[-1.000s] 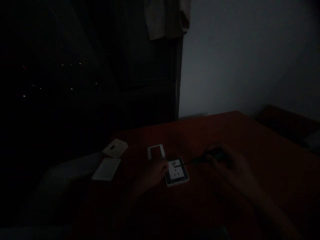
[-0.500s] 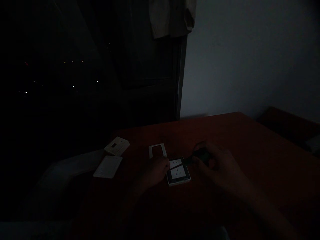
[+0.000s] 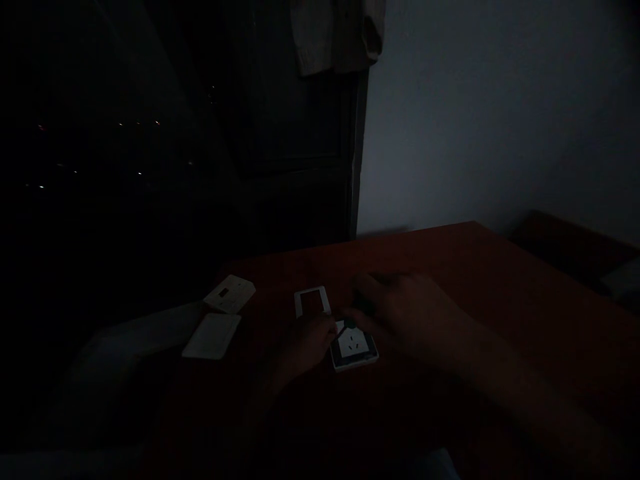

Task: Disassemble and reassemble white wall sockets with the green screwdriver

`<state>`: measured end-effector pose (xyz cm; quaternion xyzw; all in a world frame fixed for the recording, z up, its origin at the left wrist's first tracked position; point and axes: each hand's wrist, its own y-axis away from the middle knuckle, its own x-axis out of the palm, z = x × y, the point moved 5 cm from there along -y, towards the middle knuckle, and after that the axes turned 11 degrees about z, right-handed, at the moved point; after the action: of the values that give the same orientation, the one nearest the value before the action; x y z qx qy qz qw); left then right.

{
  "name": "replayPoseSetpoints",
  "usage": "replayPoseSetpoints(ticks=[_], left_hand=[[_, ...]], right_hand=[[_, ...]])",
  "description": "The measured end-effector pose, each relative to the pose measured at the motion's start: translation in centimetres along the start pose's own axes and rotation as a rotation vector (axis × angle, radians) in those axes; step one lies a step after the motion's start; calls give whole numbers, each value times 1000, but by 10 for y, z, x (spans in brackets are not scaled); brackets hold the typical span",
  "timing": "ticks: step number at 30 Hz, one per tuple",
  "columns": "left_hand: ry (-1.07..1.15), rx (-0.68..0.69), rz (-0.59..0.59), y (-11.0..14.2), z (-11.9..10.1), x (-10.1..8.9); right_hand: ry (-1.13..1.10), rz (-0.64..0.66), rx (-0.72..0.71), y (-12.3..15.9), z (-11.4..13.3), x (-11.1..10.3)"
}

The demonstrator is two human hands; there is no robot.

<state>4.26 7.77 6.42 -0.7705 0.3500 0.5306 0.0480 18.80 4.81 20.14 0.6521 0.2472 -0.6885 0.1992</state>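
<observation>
A wall socket [image 3: 354,347] with a white face and dark surround lies face up on the table. My right hand [image 3: 400,303] is closed around a screwdriver with a dark green handle [image 3: 364,304]. Its shaft [image 3: 341,332] slants down to the left across the socket's upper left corner. My left hand [image 3: 310,341] is at the socket's left edge, fingers closed near the screwdriver's tip. Whatever lies between those fingertips is too dark and small to make out. Just behind my left hand lies a white rectangular frame [image 3: 299,305], partly covered by it.
On the left of the reddish table [image 3: 430,260] lie a white flat plate [image 3: 213,337] and a pale box-like piece with a slot [image 3: 235,293]. A pale wall [image 3: 480,120] and a dark window [image 3: 125,153] stand behind. The scene is very dim.
My right hand has moved left over the socket and tilted the screwdriver more steeply. My left hand stays at the socket's left edge. The view has shifted slightly.
</observation>
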Motion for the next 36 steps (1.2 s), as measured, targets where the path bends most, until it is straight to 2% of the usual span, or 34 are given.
replayPoseSetpoints(ticks=[13, 20, 26, 28, 33, 36], left_hand=[[33, -18, -21, 0, 1, 3], [40, 7, -41, 1, 1, 2], [69, 8, -43, 1, 4, 5], [77, 19, -48, 3, 2, 4], [137, 25, -55, 6, 2, 3], [152, 13, -61, 6, 3, 5]], right_hand=[[81, 75, 36, -8, 6, -2], [-158, 79, -142, -7, 10, -5], [-42, 37, 34, -14, -2, -1], [-97, 43, 18, -12, -4, 0], [-354, 113, -123, -2, -3, 2], [-348, 98, -91, -1, -5, 2]])
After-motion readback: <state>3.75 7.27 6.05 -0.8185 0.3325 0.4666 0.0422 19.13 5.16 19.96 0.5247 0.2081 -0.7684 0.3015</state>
